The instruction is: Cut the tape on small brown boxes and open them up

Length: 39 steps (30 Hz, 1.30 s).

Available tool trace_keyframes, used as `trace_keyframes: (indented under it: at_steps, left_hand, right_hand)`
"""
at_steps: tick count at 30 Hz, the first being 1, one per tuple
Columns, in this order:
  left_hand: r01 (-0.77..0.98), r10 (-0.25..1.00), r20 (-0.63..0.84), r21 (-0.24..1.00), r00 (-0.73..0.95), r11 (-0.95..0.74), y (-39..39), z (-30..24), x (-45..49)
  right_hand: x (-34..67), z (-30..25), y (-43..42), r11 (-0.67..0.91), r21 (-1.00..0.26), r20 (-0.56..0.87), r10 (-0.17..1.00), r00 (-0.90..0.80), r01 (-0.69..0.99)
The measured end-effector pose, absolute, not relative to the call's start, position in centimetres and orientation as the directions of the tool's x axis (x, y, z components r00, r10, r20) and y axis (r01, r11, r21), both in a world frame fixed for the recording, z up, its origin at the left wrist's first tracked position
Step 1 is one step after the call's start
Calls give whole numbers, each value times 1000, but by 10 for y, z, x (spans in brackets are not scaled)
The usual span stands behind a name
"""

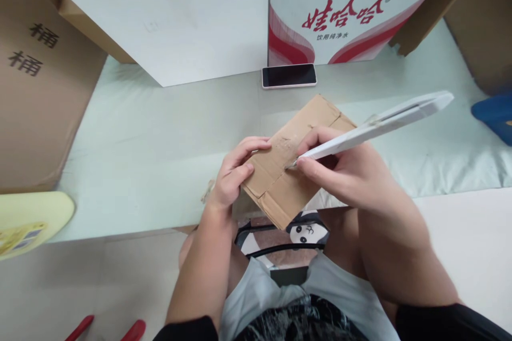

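A flat brown cardboard box (276, 165) lies slantwise over the table's near edge, with seams and a small torn, scuffed patch on its upper face. My left hand (236, 173) grips its left side, thumb on top. Closed around a long white utility knife (376, 127) is my right hand (344, 165). The knife has a slotted handle pointing up and right. Its thin metal tip touches the cardboard near a seam in the middle of the box. Part of the box's right side is hidden under my right hand.
A phone (288, 75) lies beyond the box, against a white-and-red carton (332, 26). Beside that stands a large white carton (172, 16). A brown carton (44, 90) and a yellow container (32, 221) are at left, a blue object (496, 117) at right. Pale cloth (144, 160) covers the table.
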<state>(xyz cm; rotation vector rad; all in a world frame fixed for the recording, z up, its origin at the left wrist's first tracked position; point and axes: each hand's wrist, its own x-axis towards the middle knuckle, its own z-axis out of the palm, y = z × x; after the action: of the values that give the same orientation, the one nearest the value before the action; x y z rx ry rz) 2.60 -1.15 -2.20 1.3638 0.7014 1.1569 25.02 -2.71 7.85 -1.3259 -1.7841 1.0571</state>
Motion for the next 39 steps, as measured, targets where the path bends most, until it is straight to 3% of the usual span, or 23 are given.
trace_keyframes:
  at_steps: [7, 27, 33, 39]
  left_hand:
    - [-213, 921, 229, 963, 317, -166, -11, -23, 26]
    - [-154, 934, 195, 976, 300, -154, -13, -21, 27]
    - [-185, 930, 206, 970, 303, -155, -13, -23, 26]
    - [-184, 933, 199, 972, 300, -148, -13, -21, 27]
  right_hand:
    - [249, 79, -28, 98, -923, 23, 979, -200, 372]
    - [249, 76, -29, 134, -878, 37, 976, -213, 460]
    - [245, 72, -26, 206, -783, 83, 970, -230, 588]
    - [247, 72, -26, 235, -767, 100, 963, -250, 597]
